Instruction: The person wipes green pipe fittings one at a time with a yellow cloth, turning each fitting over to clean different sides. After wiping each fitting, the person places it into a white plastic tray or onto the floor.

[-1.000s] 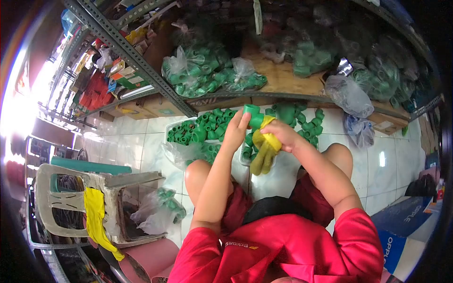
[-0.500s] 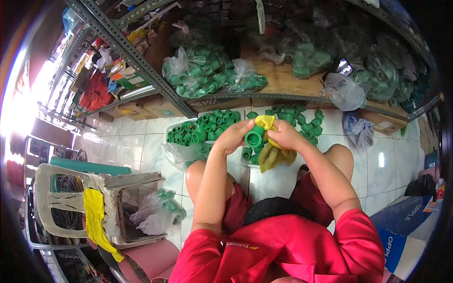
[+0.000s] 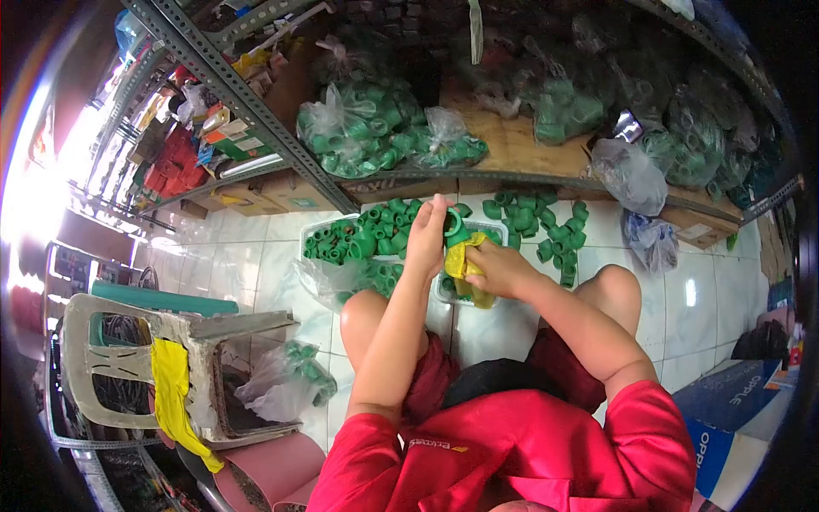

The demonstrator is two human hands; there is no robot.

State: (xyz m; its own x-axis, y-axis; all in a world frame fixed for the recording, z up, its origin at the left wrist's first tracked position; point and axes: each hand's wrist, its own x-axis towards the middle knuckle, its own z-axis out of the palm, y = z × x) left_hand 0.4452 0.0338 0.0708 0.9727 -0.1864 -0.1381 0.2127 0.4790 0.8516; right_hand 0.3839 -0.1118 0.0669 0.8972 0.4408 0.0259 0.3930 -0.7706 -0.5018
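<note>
A green plastic pipe fitting (image 3: 455, 229) is between my hands, its round opening tilted up. My left hand (image 3: 426, 239) grips it from the left, with the fingers pointing away from me and partly hidden. My right hand (image 3: 499, 270) is closed on a yellow cloth (image 3: 463, 259), which presses against the near side of the fitting. Under my hands stands a white tray (image 3: 505, 232), with some green fittings in it. To its left, a second tray (image 3: 304, 242) is heaped with green fittings (image 3: 358, 237).
Loose green elbow fittings (image 3: 563, 239) lie on the tiled floor. Bagged fittings (image 3: 354, 128) fill the metal-framed shelf ahead. At left stands a worn plastic chair (image 3: 111, 363) with a yellow cloth strip (image 3: 171, 388) over it. A blue-white box (image 3: 734, 397) is at right.
The fitting has turned, so its opening faces away and upward. My left hand has rotated upright, and my right hand with the cloth has moved left and toward me.
</note>
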